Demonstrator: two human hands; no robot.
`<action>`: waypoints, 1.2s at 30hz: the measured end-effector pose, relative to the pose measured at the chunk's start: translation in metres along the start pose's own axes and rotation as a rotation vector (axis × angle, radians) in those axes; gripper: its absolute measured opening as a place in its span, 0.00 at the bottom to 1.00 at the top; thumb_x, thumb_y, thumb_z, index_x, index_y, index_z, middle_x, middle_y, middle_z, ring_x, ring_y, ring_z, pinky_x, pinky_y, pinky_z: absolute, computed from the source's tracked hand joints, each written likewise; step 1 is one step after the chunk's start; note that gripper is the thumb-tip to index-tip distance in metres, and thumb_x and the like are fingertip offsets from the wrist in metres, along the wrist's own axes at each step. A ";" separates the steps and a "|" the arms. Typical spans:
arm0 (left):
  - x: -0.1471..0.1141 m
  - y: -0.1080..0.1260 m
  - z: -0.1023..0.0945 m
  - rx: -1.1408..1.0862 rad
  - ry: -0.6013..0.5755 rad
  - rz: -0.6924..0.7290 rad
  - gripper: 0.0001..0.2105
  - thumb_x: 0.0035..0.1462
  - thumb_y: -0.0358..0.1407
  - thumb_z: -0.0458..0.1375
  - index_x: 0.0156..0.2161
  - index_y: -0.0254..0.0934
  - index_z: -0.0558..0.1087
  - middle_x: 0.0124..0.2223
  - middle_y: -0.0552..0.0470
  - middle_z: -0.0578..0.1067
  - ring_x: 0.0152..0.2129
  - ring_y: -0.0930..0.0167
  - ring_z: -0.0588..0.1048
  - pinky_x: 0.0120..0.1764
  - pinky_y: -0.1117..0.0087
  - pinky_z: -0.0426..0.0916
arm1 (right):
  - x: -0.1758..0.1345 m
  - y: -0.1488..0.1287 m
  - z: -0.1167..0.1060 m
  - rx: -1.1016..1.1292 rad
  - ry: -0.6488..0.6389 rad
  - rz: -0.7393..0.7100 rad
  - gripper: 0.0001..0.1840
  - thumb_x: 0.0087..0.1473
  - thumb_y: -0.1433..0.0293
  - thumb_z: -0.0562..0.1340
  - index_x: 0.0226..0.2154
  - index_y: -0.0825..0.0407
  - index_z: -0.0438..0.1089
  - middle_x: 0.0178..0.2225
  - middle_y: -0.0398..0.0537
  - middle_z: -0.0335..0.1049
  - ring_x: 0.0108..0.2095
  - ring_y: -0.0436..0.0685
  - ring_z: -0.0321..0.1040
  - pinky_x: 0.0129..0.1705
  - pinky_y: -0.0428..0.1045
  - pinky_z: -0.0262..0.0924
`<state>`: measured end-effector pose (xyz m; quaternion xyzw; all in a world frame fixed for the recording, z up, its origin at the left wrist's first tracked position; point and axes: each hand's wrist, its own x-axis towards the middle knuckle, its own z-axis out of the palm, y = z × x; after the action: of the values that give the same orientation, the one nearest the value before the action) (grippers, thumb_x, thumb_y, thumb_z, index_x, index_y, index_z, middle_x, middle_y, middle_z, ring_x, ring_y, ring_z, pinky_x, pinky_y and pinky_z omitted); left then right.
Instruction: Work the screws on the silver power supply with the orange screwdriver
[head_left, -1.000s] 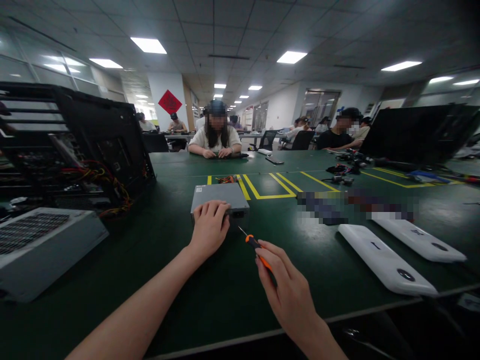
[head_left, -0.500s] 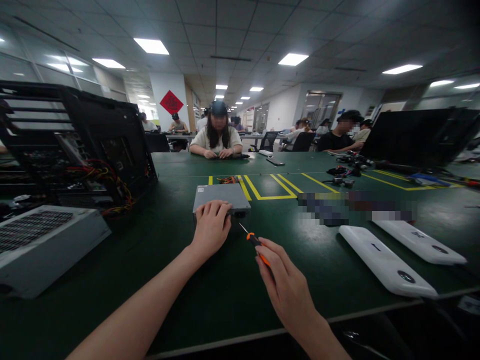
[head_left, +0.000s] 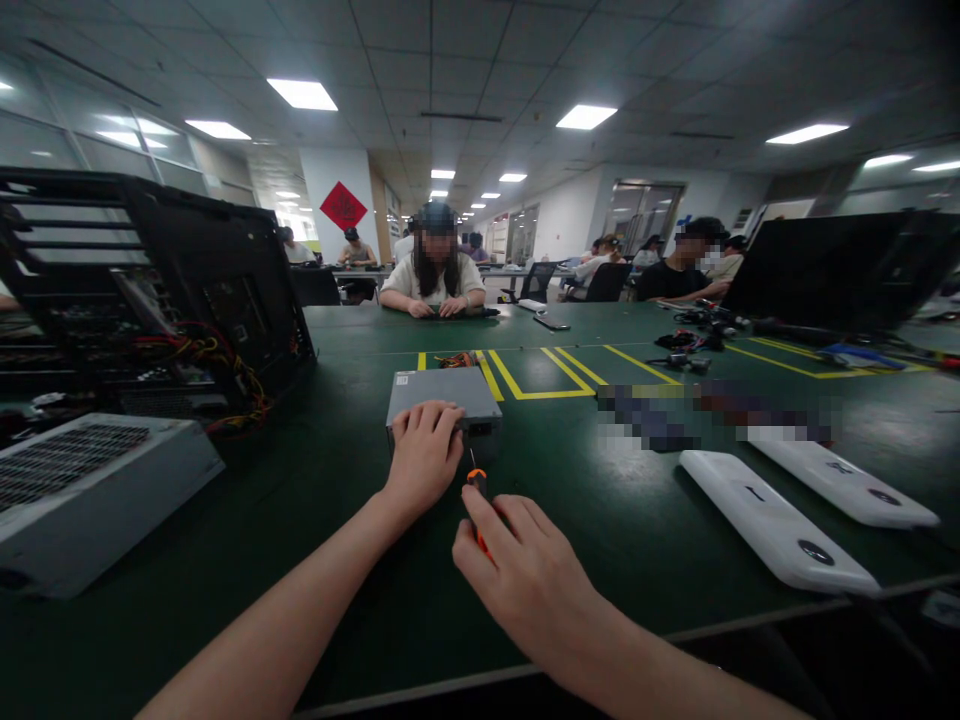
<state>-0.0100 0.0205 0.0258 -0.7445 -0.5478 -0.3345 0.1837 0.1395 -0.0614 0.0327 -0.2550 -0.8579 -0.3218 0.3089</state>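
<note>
A grey computer power supply (head_left: 446,392) lies on the green table in front of me, its socket side facing me. My left hand (head_left: 426,445) holds the box at its near edge, fingers curled over the top. My right hand (head_left: 517,560) is closed around an orange-and-black screwdriver (head_left: 477,480). Its thin shaft points up and away from me, toward the box's near face below the socket. Whether the tip touches the box I cannot make out. Part of the handle is hidden by my fingers.
An open black computer case (head_left: 157,300) with loose cables stands at the left, behind another grey power supply (head_left: 97,500). Two white oblong devices (head_left: 776,520) lie at the right. Yellow tape (head_left: 540,394) marks the table (head_left: 360,620). A person (head_left: 437,270) sits opposite.
My right hand has moved left, bringing the screwdriver from a slant to nearly in line with the box's near face. My left hand and the power supply have stayed put.
</note>
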 end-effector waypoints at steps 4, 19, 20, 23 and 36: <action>0.000 0.000 0.000 -0.002 0.000 0.001 0.12 0.55 0.32 0.49 0.45 0.39 0.66 0.46 0.49 0.69 0.45 0.64 0.64 0.45 0.59 0.54 | 0.001 0.001 0.001 0.023 -0.055 -0.203 0.05 0.52 0.76 0.53 0.29 0.54 0.63 0.38 0.57 0.71 0.31 0.57 0.67 0.36 0.52 0.62; -0.001 -0.002 0.003 -0.003 0.009 0.014 0.13 0.55 0.32 0.50 0.46 0.40 0.65 0.47 0.47 0.69 0.45 0.64 0.64 0.45 0.59 0.53 | 0.000 0.073 -0.001 0.204 0.024 -0.298 0.12 0.54 0.73 0.49 0.41 0.55 0.61 0.41 0.59 0.67 0.29 0.52 0.66 0.29 0.47 0.60; -0.001 -0.002 0.003 -0.001 0.009 0.016 0.13 0.55 0.32 0.50 0.46 0.40 0.65 0.47 0.47 0.69 0.45 0.64 0.64 0.45 0.59 0.53 | -0.001 0.074 0.002 0.188 0.051 -0.329 0.10 0.54 0.72 0.51 0.41 0.54 0.61 0.40 0.57 0.68 0.26 0.50 0.64 0.27 0.45 0.59; -0.001 -0.002 0.004 0.009 0.004 0.016 0.13 0.55 0.32 0.49 0.46 0.40 0.65 0.47 0.47 0.69 0.45 0.64 0.65 0.45 0.58 0.53 | -0.001 0.076 0.015 0.180 0.209 -0.316 0.04 0.52 0.69 0.57 0.33 0.51 0.62 0.34 0.50 0.70 0.22 0.47 0.62 0.23 0.43 0.56; -0.001 -0.006 -0.002 0.000 -0.033 0.049 0.14 0.55 0.32 0.49 0.48 0.41 0.64 0.48 0.48 0.68 0.46 0.65 0.64 0.46 0.60 0.53 | -0.015 0.061 0.010 0.512 0.138 -0.260 0.12 0.56 0.67 0.54 0.42 0.55 0.61 0.43 0.58 0.69 0.30 0.52 0.69 0.29 0.47 0.61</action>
<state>-0.0164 0.0206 0.0256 -0.7632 -0.5323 -0.3175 0.1827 0.1851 -0.0175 0.0408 -0.0343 -0.9136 -0.1482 0.3771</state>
